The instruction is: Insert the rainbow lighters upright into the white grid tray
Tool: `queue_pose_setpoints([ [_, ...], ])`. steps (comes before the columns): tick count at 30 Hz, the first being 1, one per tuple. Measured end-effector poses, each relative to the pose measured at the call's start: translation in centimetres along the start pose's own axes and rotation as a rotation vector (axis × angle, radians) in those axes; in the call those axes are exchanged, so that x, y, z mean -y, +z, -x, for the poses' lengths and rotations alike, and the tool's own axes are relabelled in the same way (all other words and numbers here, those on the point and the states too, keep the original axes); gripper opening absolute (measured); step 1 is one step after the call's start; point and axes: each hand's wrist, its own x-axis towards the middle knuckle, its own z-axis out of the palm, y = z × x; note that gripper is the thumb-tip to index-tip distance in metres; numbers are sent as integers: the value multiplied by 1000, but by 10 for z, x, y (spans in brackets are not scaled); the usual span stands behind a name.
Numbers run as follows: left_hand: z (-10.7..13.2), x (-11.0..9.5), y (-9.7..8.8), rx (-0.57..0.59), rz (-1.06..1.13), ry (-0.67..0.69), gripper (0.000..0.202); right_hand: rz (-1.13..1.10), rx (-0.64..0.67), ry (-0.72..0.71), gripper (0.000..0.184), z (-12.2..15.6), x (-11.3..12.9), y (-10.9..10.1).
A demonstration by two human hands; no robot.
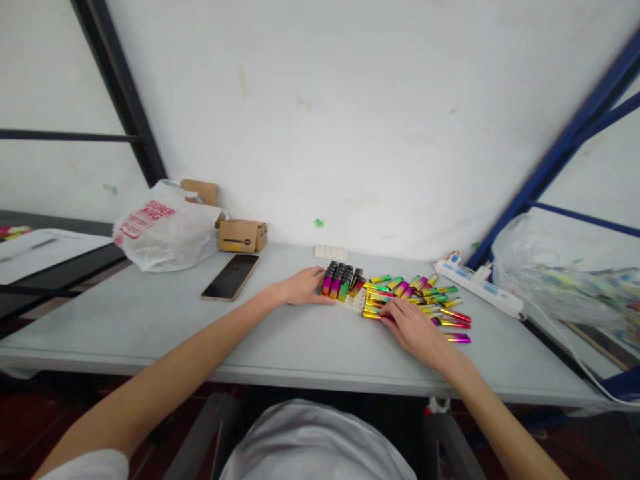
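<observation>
My left hand (303,287) grips the left end of a white slotted tray (356,301), thumb along the front and fingers behind. Upright in it stand several lighters (336,285) with black tops and shiny magenta, orange and green bodies; one on the right side leans. Empty slots show at the tray's right end. My right hand (407,323) is closed over the loose lighters (373,303) lying just right of the tray, fingertips pinched on one of them. Its fingers partly hide that lighter. More metallic lighters (425,285) spread out behind and right of this hand.
Against the wall lies another white tray (330,253). On the left are a phone (231,277), a small cardboard box (243,236) and a white plastic bag (167,230). A power strip (480,287) with a cable runs along the right, near a clear plastic bag (550,267).
</observation>
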Motion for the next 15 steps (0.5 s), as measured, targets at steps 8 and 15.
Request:
queue_pose_setpoints([
  [8, -1, 0, 1, 3, -7, -9, 84, -103, -21, 29, 27, -14, -13, -14],
  [15, 1, -6, -4, 2, -21, 10, 83, -151, -68, 49, 23, 28, 32, -16],
])
